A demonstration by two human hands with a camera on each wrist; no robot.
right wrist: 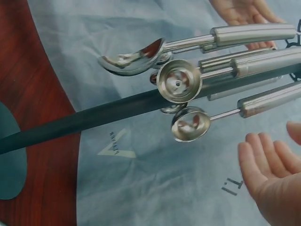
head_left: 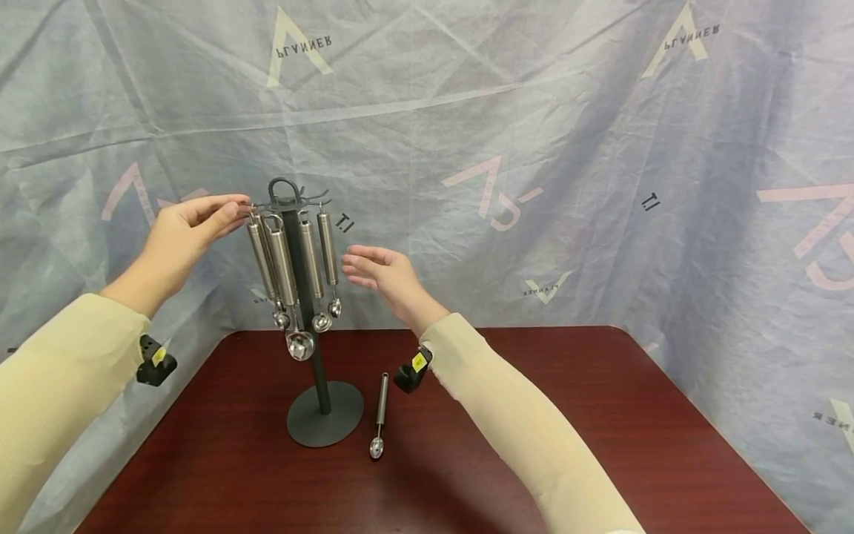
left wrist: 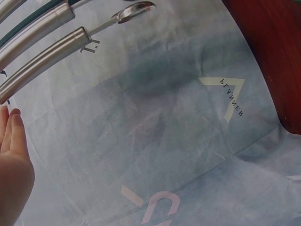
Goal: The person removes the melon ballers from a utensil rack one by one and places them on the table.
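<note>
A dark stand (head_left: pixel 320 378) holds several metal scoops with hooked-on handles, their small round bowls hanging down. My left hand (head_left: pixel 180 237) is at the stand's left side, fingertips right at the hook and top end of a scoop handle (head_left: pixel 256 248). In the left wrist view, its straight fingers (left wrist: pixel 18 134) lie beside a handle end. On the other side my right hand (head_left: pixel 394 282) is raised with extended fingers, a little apart from the nearest hanging scoop (head_left: pixel 328 248). The right wrist view shows that palm (right wrist: pixel 277 188) with nothing in it.
A single slim scoop (head_left: pixel 382 404) lies on the dark red table (head_left: pixel 534 415), just right of the stand's round base (head_left: pixel 303 426). Behind the table hangs a grey printed cloth (head_left: pixel 414 148), which continues along both sides.
</note>
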